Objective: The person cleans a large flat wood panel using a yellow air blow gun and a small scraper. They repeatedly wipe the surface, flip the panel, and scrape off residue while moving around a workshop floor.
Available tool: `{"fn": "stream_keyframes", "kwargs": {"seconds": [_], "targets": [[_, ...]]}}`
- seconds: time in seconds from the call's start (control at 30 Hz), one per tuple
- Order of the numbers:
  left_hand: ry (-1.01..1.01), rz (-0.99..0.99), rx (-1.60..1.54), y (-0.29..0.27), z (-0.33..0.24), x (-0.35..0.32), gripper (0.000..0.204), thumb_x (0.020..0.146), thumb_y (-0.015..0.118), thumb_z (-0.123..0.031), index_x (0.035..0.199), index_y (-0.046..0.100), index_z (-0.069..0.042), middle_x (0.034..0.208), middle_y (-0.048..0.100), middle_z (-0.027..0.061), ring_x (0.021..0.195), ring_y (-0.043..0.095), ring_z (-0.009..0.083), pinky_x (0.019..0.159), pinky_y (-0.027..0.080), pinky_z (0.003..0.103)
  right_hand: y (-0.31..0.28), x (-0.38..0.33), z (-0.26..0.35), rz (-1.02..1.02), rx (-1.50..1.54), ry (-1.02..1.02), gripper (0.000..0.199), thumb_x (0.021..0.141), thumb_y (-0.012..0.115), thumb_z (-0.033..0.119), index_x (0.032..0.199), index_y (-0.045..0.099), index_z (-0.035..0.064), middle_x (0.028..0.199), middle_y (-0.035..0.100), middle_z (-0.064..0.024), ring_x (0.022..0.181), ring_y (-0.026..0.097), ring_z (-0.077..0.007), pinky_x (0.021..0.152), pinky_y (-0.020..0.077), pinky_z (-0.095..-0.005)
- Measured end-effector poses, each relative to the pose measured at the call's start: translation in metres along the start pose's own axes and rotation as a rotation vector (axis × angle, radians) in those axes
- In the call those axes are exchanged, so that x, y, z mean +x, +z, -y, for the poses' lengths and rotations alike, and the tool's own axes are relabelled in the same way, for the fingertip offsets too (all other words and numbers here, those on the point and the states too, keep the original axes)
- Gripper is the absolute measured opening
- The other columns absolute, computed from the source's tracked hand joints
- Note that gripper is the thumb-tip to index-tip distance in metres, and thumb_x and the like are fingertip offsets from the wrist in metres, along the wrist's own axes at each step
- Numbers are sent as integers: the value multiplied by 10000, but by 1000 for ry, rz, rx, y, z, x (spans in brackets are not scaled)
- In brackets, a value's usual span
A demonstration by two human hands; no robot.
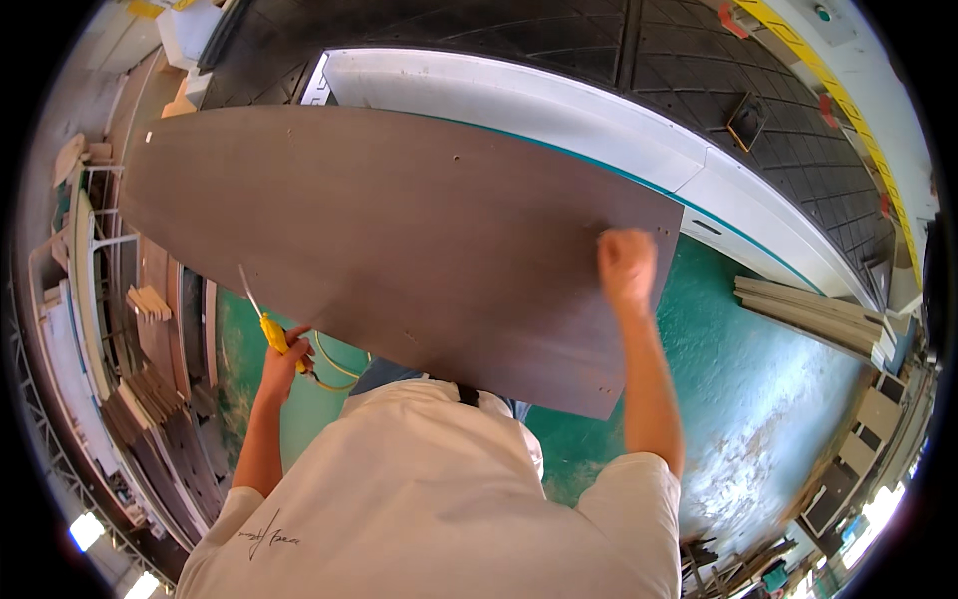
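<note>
A large dark brown board (399,230) lies flat in front of me, with small holes near its right end and along its edges. My left hand (284,351) is closed round the handle of a yellow air blow gun (272,332). Its thin metal nozzle (248,290) points up and away, over the board's near left edge. From the gun's lower end runs a yellow hose (337,384). Over the board's right end is my right hand (628,266), curled into a fist and slightly blurred; whether anything is inside it is hidden.
Behind the board runs a long white machine beam (519,105), with a black gridded machine bed (479,30) beyond. Stacked strips (813,314) lie at the right. Racks with panels (90,290) and wood offcuts (150,394) line the left. The floor (738,399) is green.
</note>
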State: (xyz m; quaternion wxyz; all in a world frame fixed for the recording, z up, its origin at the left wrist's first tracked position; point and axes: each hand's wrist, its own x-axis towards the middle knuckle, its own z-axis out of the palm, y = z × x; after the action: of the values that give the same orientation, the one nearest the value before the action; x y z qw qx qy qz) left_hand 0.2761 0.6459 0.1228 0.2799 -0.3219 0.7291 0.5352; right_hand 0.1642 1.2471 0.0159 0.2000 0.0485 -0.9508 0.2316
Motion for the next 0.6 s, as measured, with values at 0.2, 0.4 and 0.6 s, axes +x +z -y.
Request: {"fn": "stream_keyframes", "kwargs": {"seconds": [0.2, 0.4, 0.6], "targets": [[-120, -303, 30, 29, 27, 7, 579, 1010, 667, -372, 1393, 568, 50, 1066, 716, 131, 659, 649, 169, 645, 513, 306, -54, 51, -157, -2, -134, 251, 93, 918, 710, 138, 884, 719, 53, 891, 646, -115, 909, 613, -343, 809, 490, -461], [-123, -267, -45, 40, 35, 38, 633, 983, 694, -517, 1298, 599, 24, 1073, 715, 116, 682, 657, 170, 664, 521, 311, -58, 38, -115, 216, 70, 150, 86, 899, 722, 128, 906, 735, 43, 906, 649, -99, 896, 609, -318, 819, 503, -432], [-86, -196, -99, 42, 36, 51, 450, 996, 694, -488, 1095, 632, -54, 954, 663, 44, 701, 619, 152, 688, 526, 313, -108, -107, -26, 444, 205, -68, 68, 826, 690, 22, 881, 712, 55, 912, 626, -135, 911, 611, -380, 789, 527, -459]]}}
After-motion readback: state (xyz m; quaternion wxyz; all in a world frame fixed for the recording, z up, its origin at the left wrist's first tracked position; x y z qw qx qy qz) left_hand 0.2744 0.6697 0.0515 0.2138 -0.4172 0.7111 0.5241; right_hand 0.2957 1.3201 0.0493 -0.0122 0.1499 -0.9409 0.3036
